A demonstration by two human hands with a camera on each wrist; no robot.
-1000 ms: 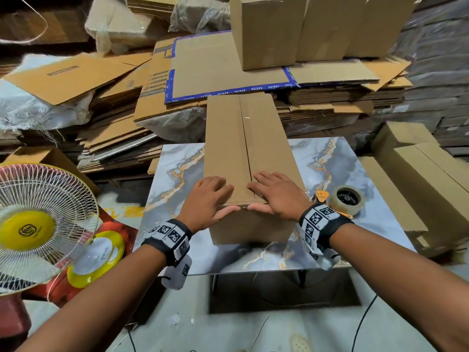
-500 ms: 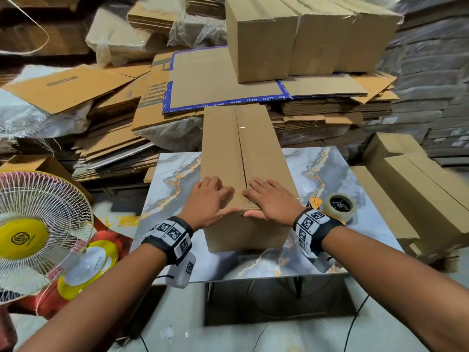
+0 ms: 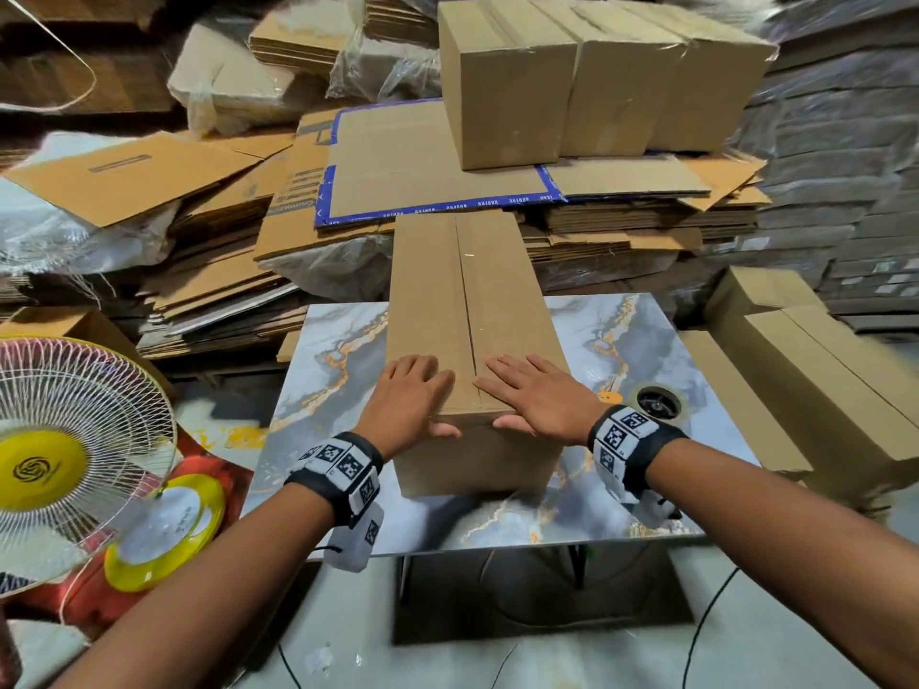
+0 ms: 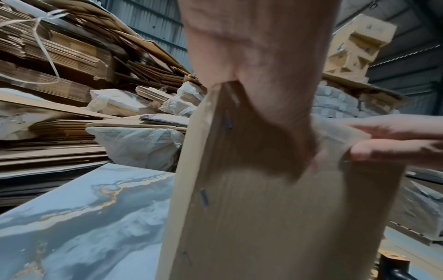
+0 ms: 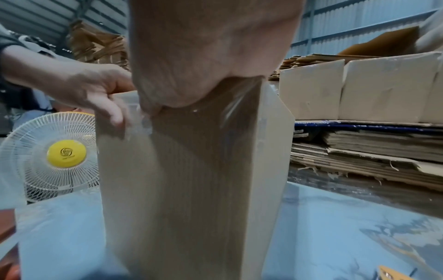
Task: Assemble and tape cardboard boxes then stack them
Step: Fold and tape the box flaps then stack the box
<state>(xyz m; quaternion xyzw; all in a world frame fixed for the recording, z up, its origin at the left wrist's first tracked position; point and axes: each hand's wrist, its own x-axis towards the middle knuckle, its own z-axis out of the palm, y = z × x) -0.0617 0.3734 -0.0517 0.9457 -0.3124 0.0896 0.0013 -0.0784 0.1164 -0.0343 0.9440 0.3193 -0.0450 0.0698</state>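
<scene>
Both hands [image 3: 415, 397] [image 3: 539, 395] unmoved, flat on box [image 3: 472, 310] top, thumbs over edge

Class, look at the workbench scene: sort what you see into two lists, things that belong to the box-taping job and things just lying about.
Belongs to the job:
- long cardboard box, on the table
- left hand and right hand, flat on its top flaps
- tape roll
- finished boxes stacked behind
- flat cardboard sheets

Just lying about:
- fan
- plastic-wrapped bundles

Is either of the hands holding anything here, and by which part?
Nothing gripped: left hand and right hand press flat on the cardboard box's near top edge.
</scene>
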